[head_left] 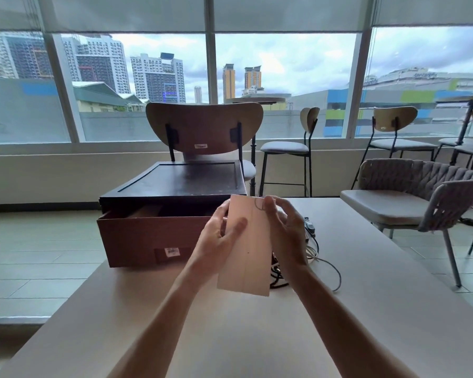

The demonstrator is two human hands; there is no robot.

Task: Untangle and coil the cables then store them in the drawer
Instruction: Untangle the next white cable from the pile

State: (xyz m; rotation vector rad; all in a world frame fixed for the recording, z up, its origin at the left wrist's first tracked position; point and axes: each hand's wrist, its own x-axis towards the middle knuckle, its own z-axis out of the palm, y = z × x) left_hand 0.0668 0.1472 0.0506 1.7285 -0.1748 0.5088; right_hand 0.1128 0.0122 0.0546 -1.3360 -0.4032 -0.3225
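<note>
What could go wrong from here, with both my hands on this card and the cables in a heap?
The card, held by the left hand and right hand, hides part of the tangled cables, so snags may go unseen. The cables overlap, so pulling one may drag the rest. The open drawer already holds something, so space may be tight.

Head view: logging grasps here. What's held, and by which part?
A pale flat panel: left hand grips its left edge, right hand its upper right edge.
</note>
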